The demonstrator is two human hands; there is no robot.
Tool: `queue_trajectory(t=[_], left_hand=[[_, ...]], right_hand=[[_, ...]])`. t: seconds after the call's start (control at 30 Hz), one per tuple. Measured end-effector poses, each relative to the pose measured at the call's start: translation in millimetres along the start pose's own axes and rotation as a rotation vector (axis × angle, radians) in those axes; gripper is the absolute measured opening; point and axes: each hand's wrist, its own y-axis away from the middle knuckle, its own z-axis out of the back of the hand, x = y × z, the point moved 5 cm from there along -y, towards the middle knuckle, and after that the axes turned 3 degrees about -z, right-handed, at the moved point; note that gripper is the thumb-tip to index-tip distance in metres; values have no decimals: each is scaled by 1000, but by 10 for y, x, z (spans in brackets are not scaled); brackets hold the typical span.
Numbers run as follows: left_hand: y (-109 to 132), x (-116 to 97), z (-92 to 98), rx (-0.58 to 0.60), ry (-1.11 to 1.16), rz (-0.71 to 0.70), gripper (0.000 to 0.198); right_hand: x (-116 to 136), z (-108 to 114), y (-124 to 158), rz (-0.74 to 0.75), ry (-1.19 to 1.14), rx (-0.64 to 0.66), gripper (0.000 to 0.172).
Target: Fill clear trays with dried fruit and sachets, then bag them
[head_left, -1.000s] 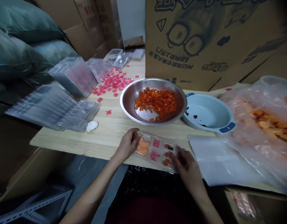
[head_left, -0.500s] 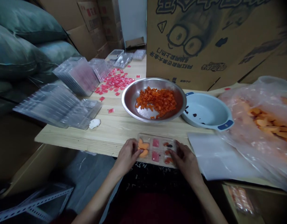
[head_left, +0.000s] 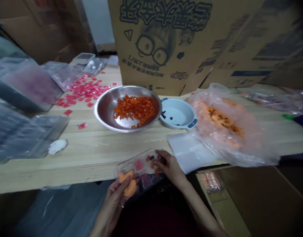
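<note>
A clear plastic compartment tray (head_left: 146, 167) is held between my two hands over the table's front edge, turned at a slant. My left hand (head_left: 116, 194) grips its left end, the thumb lying by curved orange pieces (head_left: 130, 188). My right hand (head_left: 170, 166) pinches the right end, next to small orange-red bits and a dark piece (head_left: 151, 158). Pink-red square packets (head_left: 138, 165) lie in the middle compartments. Beyond the tray stands a steel bowl (head_left: 104, 121) of diced orange pieces (head_left: 136, 108).
Right of the bowl are a light-blue basin (head_left: 178, 112) with dark bits, a plastic bag (head_left: 255, 144) of orange pieces and white sheets (head_left: 188, 151). Red packets (head_left: 84, 89), stacked clear trays (head_left: 20, 135) and a crumpled white thing (head_left: 58, 146) lie left. A large carton (head_left: 166, 42) stands behind.
The tray has come off the tabletop and tilted, its left end now nearer to me. Both hands moved with it. My view has swung to the right.
</note>
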Motion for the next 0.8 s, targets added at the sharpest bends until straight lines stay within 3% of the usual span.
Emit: queue_trajectory(t=[0.1, 0.17, 0.3, 0.43, 0.6, 0.8], left_hand=[[-34, -3, -2, -73, 12, -37, 43], [-29, -6, 22, -122, 37, -48, 38], [-21, -4, 86, -181, 69, -22, 32], [-45, -11, 99, -166, 61, -1, 35], [-62, 4, 79, -170, 85, 3, 29], [-134, 28, -98, -139, 110, -28, 27]], right_hand=[[79, 306, 75, -1, 215, -95, 43], [1, 524, 130, -118, 443, -156, 40], [-245, 710, 163, -324, 759, -95, 18], [-338, 762, 114, -340, 666, -56, 27], [-459, 1027, 20, -347, 414, -97, 23], [-654, 1212, -51, -394, -32, 20, 62]])
